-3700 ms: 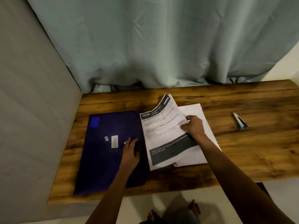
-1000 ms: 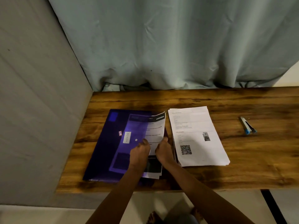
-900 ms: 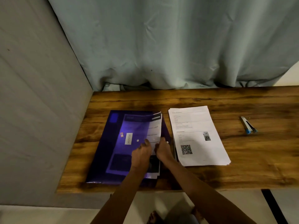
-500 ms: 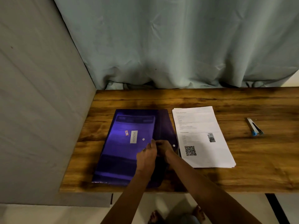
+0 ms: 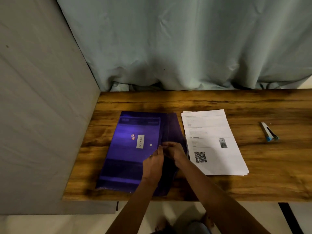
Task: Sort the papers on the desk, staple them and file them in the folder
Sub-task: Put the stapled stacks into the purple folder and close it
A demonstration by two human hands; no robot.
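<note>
A translucent purple folder (image 5: 128, 149) lies on the left half of the wooden desk (image 5: 270, 166), with printed sheets showing faintly through its cover. Both hands meet at the folder's right side, where its flap (image 5: 173, 127) lies. My left hand (image 5: 154, 162) has curled fingers on the folder's front near the white snap button (image 5: 150, 145). My right hand (image 5: 173, 150) pinches the edge of the flap. A white paper stack (image 5: 212, 144) with a QR code lies just right of the folder. The blue and white stapler (image 5: 268, 134) rests further right.
A grey wall panel (image 5: 42, 115) closes off the desk's left side and a pale curtain (image 5: 185, 48) hangs along the back. The desk's front edge runs just below the folder. My feet show on the floor below.
The printed sheets went from my right hand on the desk into the folder, fully under its cover. Both hands moved to the flap at the folder's right side.
</note>
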